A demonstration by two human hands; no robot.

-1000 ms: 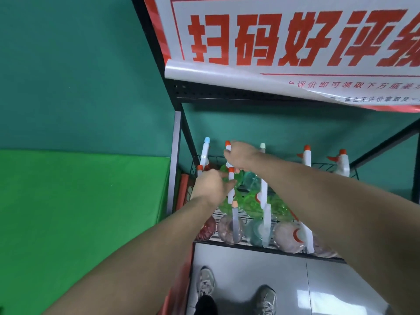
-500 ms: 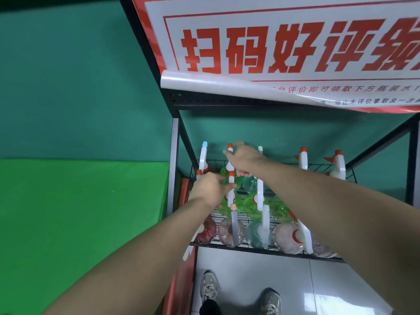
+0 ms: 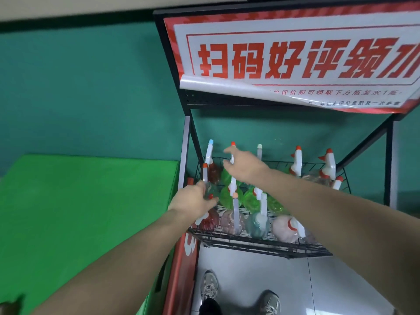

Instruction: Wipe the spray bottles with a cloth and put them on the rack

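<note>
Backdrop: teal wall (image 3: 91,87) behind both hands; green pad (image 3: 79,212) left of the left hand.
Banner: red-lettered sign (image 3: 295,60) hanging above the hands.
Rack: black wire rack (image 3: 261,244) under both hands, holding rows of spray bottles.
Right hand (image 3: 244,165): fingers now spread and released above the green bottle (image 3: 227,176) in the back rows; half a second ago it was curled over a nozzle there.
Left hand (image 3: 193,201): held low at the rack's near-left corner, just beside a clear bottle (image 3: 210,188); grip cannot be told.
Cloth: none visible.
Reading: the release suggests this bottle is placed, so another bottle likely follows.
</note>
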